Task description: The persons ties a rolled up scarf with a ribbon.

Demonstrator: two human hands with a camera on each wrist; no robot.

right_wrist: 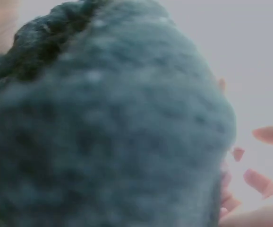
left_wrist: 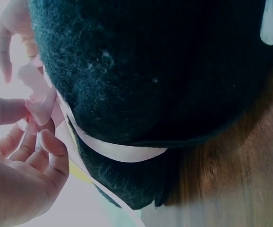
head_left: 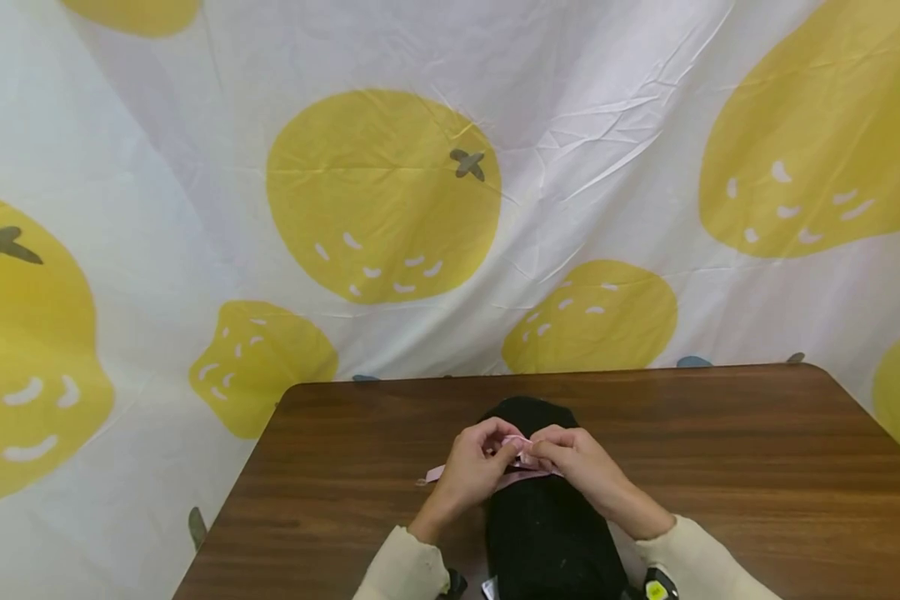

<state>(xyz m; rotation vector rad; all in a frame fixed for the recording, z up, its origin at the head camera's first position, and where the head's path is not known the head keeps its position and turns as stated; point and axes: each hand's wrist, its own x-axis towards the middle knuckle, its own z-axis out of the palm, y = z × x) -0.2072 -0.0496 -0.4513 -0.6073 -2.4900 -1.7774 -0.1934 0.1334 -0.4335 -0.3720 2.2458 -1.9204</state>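
A thick black fuzzy fabric bundle [head_left: 551, 533] lies lengthwise on the table, with a pale pink ribbon [head_left: 516, 478] around it. Over its top, my left hand [head_left: 471, 467] pinches a loop of the ribbon between thumb and fingers; the left wrist view shows this bunched ribbon [left_wrist: 42, 106] at the fingertips. Facing it, my right hand [head_left: 588, 471] has its thumb and forefinger on the same gathered part. One ribbon end [head_left: 435, 473] sticks out to the left. In the right wrist view the bundle [right_wrist: 108, 127] is blurred and hides most of the ribbon.
The brown wooden table [head_left: 757, 467] carries the bundle. Behind it hangs a white curtain [head_left: 570, 167] printed with yellow fruit. A small white tag [head_left: 489, 589] shows by the bundle's near left side. Dark wrist straps sit at both cream sleeves [head_left: 408, 567].
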